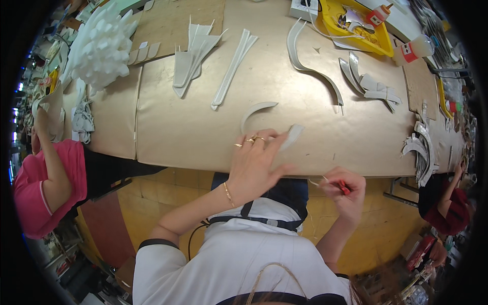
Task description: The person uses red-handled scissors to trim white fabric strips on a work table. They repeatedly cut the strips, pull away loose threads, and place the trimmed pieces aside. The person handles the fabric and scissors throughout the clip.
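Observation:
My left hand (254, 162) reaches over the near edge of the table, fingers stretched out and thumb apart. Its fingertips touch or hover over a pale grey strip (293, 135); part of the strip is hidden under them. Just beyond lies a thin curved strip (260, 107). To the right, at the table's edge, my right hand (346, 190) is closed round a small red-handled tool (344, 187). A thin light tip or thread sticks out leftward from that fist; the tool's exact kind is hidden.
Flat grey pieces (192, 63), a long narrow piece (231, 71) and a long curved strip (303, 63) lie farther back. A bundle (378, 89) and a yellow tray (351, 43) with bottles are at right. White foam (101, 48) stands left. Two people sit at the sides.

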`<state>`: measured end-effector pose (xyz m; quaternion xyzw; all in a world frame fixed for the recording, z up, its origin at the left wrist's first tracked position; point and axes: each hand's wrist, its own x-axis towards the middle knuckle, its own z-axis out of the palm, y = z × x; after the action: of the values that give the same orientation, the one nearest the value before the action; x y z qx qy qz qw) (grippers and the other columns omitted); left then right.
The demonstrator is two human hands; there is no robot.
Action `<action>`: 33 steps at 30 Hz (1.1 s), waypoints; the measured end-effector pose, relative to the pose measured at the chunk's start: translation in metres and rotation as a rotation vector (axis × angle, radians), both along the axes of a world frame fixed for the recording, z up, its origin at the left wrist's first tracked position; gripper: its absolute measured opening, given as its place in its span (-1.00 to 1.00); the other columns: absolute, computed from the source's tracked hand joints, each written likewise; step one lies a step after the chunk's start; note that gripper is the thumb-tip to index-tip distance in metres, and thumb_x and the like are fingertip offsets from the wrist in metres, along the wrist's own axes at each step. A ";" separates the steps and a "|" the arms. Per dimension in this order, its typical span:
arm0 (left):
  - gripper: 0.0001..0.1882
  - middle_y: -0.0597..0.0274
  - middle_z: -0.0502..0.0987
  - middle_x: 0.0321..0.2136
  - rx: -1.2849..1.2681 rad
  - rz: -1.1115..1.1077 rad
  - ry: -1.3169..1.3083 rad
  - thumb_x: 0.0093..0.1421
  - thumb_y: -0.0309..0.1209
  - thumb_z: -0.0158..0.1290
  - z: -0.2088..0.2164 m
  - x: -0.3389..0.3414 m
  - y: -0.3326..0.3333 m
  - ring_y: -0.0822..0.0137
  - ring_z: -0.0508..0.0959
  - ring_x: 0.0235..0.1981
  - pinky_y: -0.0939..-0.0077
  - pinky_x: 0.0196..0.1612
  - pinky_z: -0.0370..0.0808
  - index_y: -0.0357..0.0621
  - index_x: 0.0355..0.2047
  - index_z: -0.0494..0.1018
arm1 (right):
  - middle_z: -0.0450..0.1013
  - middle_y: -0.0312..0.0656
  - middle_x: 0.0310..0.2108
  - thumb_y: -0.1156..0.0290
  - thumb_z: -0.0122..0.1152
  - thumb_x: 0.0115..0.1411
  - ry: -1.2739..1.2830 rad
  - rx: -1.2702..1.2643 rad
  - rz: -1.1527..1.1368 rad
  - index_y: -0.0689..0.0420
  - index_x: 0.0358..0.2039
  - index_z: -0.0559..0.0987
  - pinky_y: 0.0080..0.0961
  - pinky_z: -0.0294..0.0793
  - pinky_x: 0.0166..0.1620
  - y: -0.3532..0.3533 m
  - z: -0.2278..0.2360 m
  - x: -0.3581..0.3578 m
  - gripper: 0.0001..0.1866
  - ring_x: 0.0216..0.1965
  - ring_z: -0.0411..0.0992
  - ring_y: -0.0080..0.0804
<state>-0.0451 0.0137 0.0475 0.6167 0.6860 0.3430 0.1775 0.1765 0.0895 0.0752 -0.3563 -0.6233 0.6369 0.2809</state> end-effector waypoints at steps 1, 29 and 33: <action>-0.70 0.17 0.51 -0.29 -0.025 -0.004 0.144 0.16 -0.30 0.20 -0.006 -0.004 -0.002 0.22 0.48 -0.22 0.30 -0.05 0.35 -0.11 -0.12 0.55 | 0.54 -0.16 -0.47 0.79 0.22 -0.07 0.010 -0.015 -0.017 0.32 -0.41 0.61 -0.64 0.37 -0.41 -0.001 0.003 0.009 -0.83 -0.48 0.43 -0.53; -0.69 0.26 0.53 -0.40 0.216 -0.721 0.702 0.24 -0.11 0.06 -0.042 -0.096 0.049 0.17 0.58 -0.23 0.36 0.05 0.42 -0.10 -0.39 0.42 | 0.56 -0.16 -0.47 0.56 0.35 0.04 0.030 -0.079 -0.009 0.33 -0.42 0.60 -0.64 0.41 -0.36 -0.006 0.007 0.013 -0.88 -0.45 0.48 -0.53; -0.64 0.18 0.53 -0.54 -0.138 -0.543 0.518 0.27 -0.09 0.04 -0.039 -0.067 0.056 0.15 0.56 -0.50 0.25 -0.27 0.48 -0.11 -0.48 0.37 | 0.56 -0.17 -0.45 0.47 0.39 0.07 0.026 -0.094 0.006 0.33 -0.42 0.60 -0.64 0.41 -0.36 -0.010 0.005 0.011 -0.82 -0.45 0.47 -0.54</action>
<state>-0.1122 0.0696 0.0084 0.8289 0.5411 0.0693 0.1237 0.1878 0.0791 0.0806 -0.3587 -0.5901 0.6710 0.2699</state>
